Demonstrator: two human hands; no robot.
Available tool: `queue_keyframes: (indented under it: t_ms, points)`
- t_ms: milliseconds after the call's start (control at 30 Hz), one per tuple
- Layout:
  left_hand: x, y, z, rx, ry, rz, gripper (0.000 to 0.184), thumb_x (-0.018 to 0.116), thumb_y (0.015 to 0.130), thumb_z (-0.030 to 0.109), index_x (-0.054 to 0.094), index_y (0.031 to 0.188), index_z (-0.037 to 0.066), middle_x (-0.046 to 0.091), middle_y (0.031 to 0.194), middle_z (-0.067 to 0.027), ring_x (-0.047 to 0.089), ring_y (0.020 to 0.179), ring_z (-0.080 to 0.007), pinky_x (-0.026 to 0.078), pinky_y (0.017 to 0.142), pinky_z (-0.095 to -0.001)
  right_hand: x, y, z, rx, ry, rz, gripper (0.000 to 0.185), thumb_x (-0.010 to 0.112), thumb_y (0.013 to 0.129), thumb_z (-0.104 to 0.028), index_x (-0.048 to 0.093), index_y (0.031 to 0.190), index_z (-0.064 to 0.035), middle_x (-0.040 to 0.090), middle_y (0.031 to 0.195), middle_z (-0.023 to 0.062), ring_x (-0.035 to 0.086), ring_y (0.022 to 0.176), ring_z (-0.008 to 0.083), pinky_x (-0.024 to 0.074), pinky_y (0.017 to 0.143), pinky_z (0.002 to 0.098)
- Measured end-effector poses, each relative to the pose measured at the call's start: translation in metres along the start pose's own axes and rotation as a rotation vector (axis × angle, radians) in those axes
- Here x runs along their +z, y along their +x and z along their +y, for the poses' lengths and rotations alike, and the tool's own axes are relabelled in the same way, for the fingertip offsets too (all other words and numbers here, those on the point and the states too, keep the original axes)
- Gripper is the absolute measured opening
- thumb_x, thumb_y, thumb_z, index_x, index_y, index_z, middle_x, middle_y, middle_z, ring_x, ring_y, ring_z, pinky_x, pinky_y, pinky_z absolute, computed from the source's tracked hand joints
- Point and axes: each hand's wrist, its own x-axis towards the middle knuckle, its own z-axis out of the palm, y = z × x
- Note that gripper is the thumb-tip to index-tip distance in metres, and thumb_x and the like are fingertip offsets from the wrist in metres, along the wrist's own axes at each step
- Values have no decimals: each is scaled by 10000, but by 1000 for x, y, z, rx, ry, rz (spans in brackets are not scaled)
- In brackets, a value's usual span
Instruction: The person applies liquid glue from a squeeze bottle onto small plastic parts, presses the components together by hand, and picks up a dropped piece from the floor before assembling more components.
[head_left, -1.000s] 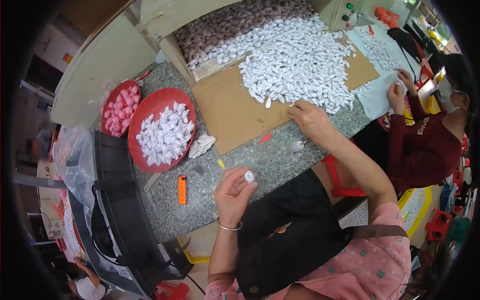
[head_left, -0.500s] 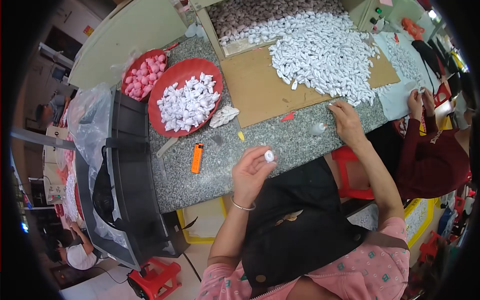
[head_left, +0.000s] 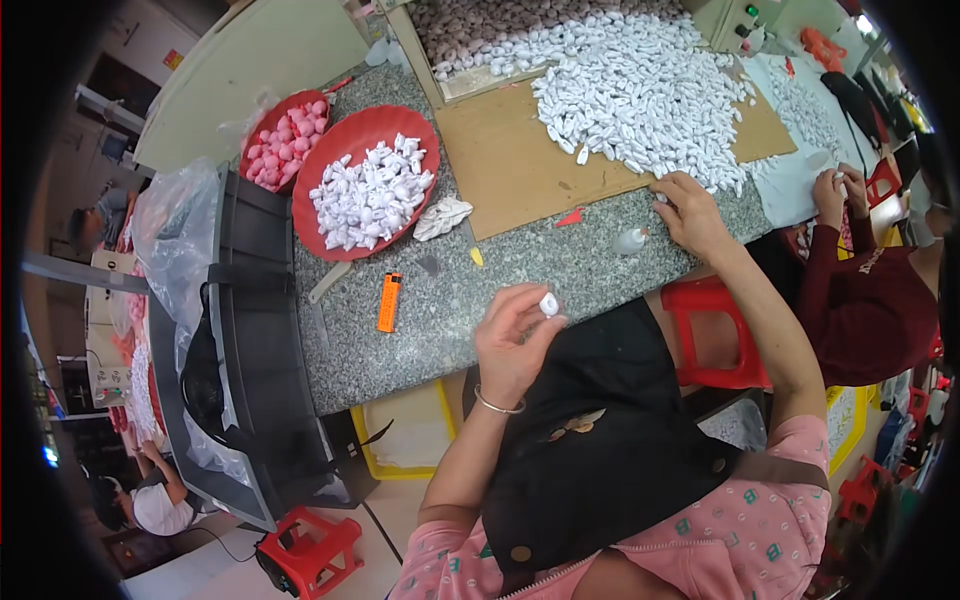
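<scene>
My left hand [head_left: 512, 345], with a bracelet at its wrist, pinches a small white rounded piece [head_left: 548, 304] between thumb and fingers above the front edge of the counter. The piece has a dark mark on its face. At the cardboard's front edge, my right hand [head_left: 692, 220] has its fingertips drawn together on a small white piece [head_left: 661, 197], mostly covered by the fingers. Just beyond it spreads a large pile of white elongated pieces [head_left: 640, 100]. A small translucent bottle [head_left: 630, 241] lies below my right hand.
A red plate [head_left: 310, 232] bears white figures; behind it is a bowl of pink pieces [head_left: 288, 148]. An orange lighter [head_left: 389, 303], a crumpled white cloth [head_left: 442, 217] and a red scrap [head_left: 570, 217] lie on the granite counter. A co-worker [head_left: 860, 280] sits at the right.
The white piece in my left hand has turned, and that hand sits slightly farther right. My right hand's fingertips are a little closer to the pile. The whole view has shifted slightly.
</scene>
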Motion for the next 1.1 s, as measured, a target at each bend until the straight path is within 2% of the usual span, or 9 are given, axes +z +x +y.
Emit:
queue_keyframes:
  t_ms: [100,200,300,600,800,900,967,1033,1100]
  points:
    - [-1,0,5,52,164,13,357,665,743,-169,595,1074,-55,534,1108,-106,650,951,-197,572,807,-267,13,-3,9,-51,-64,112,259,552,768,63,596,1015,-4,571,1008,150,574,936,338,485,820,394]
    - [-1,-2,3,52,133,9,348,659,748,-173,596,1070,-54,527,1101,-101,650,945,-187,573,805,-264,17,-8,11,-123,-205,214,226,595,777,48,607,1000,6,574,1018,146,575,934,337,482,814,390]
    - [0,-6,2,-18,85,24,340,651,757,-175,595,1069,-52,521,1107,-97,649,940,-183,569,813,-262,12,-24,22,-96,-248,179,230,610,776,49,608,1003,13,572,1045,144,575,935,333,482,814,388]
    - [-1,-4,-1,-56,6,4,344,632,766,-185,584,1080,-53,517,1120,-96,650,945,-187,563,831,-261,10,-31,16,-105,-82,258,215,616,794,55,644,1001,5,629,885,145,614,837,322,501,759,358]
    - [0,-9,-4,-156,-86,-22,347,636,763,-183,584,1080,-51,519,1127,-98,648,965,-194,563,829,-263,-6,-71,-30,131,144,151,206,627,814,37,660,1014,1,666,887,149,665,795,273,514,692,314]
    - [2,-9,-7,-108,73,-52,351,650,758,-173,590,1078,-45,529,1109,-95,644,962,-188,566,817,-263,-13,-80,-82,367,448,100,185,650,820,21,674,1003,11,690,878,125,672,804,184,517,702,270]
    - [5,-10,-10,-39,160,-73,351,667,750,-160,600,1071,-37,541,1091,-97,645,937,-178,569,802,-261,-2,-86,-114,652,953,27,168,658,831,13,684,997,26,703,907,95,658,816,120,516,730,235]
    - [8,-10,-11,17,236,-90,349,685,740,-147,612,1059,-27,555,1072,-100,644,910,-169,573,782,-257,3,-83,-135,572,986,-29,152,653,845,6,687,990,37,700,905,78,653,834,103,516,761,220]
    - [12,-10,-9,57,306,-87,344,703,729,-134,626,1043,-17,570,1052,-104,643,882,-159,576,757,-252,12,-81,-143,539,1003,17,157,673,828,4,696,982,24,686,857,69,635,784,96,500,704,214]
